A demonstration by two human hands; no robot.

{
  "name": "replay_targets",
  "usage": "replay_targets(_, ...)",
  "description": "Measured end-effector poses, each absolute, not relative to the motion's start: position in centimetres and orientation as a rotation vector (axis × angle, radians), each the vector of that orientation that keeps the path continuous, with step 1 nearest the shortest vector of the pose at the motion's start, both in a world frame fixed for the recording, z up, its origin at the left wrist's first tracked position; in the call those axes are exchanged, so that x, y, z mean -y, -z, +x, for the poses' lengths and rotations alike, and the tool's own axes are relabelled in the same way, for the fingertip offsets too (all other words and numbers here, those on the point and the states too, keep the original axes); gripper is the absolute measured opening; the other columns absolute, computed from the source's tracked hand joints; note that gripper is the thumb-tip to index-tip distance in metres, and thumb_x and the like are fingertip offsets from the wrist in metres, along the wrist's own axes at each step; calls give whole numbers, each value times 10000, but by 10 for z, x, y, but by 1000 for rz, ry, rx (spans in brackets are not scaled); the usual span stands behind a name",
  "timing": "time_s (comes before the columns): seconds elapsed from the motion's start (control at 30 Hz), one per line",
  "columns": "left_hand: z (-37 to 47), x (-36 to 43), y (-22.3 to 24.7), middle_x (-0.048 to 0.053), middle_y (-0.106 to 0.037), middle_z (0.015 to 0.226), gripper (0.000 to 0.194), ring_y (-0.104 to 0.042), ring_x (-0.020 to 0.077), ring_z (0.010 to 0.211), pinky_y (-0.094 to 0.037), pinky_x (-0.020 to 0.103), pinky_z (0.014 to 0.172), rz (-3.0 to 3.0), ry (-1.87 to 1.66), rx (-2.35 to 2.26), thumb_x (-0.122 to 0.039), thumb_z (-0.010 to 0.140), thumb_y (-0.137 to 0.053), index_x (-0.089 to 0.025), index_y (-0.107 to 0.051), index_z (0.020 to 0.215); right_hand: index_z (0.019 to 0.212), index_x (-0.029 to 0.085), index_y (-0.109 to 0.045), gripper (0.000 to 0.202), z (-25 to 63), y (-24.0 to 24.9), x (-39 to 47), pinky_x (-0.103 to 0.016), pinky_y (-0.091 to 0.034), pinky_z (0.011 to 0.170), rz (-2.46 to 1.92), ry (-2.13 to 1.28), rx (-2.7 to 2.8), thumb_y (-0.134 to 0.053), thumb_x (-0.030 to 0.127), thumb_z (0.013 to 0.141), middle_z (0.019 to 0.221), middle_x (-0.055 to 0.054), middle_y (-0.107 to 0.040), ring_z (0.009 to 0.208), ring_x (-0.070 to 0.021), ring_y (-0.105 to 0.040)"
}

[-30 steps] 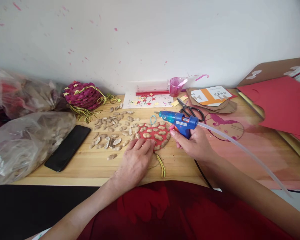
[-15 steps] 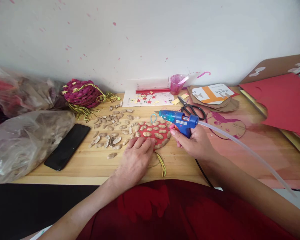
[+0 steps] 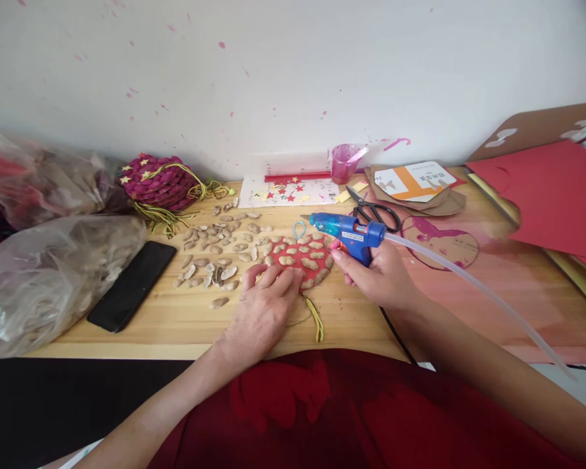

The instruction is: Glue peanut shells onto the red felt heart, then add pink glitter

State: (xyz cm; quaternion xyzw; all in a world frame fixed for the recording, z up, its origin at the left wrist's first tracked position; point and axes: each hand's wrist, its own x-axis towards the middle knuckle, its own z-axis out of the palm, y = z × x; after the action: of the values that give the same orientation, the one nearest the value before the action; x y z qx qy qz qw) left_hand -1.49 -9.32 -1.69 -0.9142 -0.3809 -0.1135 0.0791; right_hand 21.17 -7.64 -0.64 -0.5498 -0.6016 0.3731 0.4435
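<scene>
My right hand [image 3: 378,273] grips a blue glue gun [image 3: 344,231] by its handle, with a long translucent glue stick [image 3: 469,277] running out of its back. Its nozzle points left, above the board's top edge. Below it lies a red heart-like cutout [image 3: 300,262], set with rows of peanut shells [image 3: 309,264], a light-blue loop [image 3: 299,230] at its top and a yellow-green tassel [image 3: 315,319] underneath. My left hand [image 3: 266,309] rests palm down at the cutout's lower left, its bent fingertips pressed together there; whatever lies under them is hidden.
Loose peanut shells [image 3: 215,244] lie left of the cutout. Further left are a black phone [image 3: 131,286], plastic bags [image 3: 53,286] and a purple tasselled ornament [image 3: 163,184]. Behind stand scissors [image 3: 375,213], star stickers [image 3: 288,192] and a pink cup [image 3: 344,164]; red paper [image 3: 566,202] is right.
Almost nothing differs. The outer fingers of my left hand have shifted and spread slightly while its tips stay at the cutout. The glue gun holds its place, and the view has moved a little.
</scene>
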Motion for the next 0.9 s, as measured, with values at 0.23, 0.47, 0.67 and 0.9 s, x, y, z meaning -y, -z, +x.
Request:
replay_targets(0.23, -16, 95, 18, 95, -729, 1080, 324, -622, 259, 1044, -411, 447, 957, -2721, 359, 1134, -71, 966, -513, -123, -625, 1265, 963, 201, -656, 230, 213, 14, 73, -278, -473, 535, -1340, -929, 1470, -648, 424, 906, 658, 11, -594, 561, -143, -568)
replay_targets(0.47, -24, 89, 29, 92, -735, 1133, 392, -627, 256, 1080, -400, 460, 968, -2776, 497, 1119, -11, 920, -506, -171, -660, 1243, 896, 187, -639, 222, 214, 15, 72, -265, -434, 508, -1361, -911, 1469, -639, 410, 889, 573, 37, -540, 516, -140, -541)
replay_targets(0.67, -26, 88, 32, 97, -736, 1210, 447, -606, 291, 1153, -378, 497, 986, -2672, 726, 1129, -22, 910, -540, -234, -673, 1280, 902, 192, -602, 209, 214, 14, 72, -269, -416, 520, -1307, -888, 1466, -644, 392, 863, 574, 48, -515, 528, -140, -519)
replay_targets(0.9, 17, 79, 3, 95, -730, 1127, 256, -649, 237, 1107, -500, 423, 974, -3030, 1423, 1302, -232, 958, -604, -241, -749, 1168, 854, 219, -542, 106, 213, 5, 77, -255, -394, 505, -1123, -1037, 1365, -618, 249, 785, 564, 65, -519, 512, -124, -494)
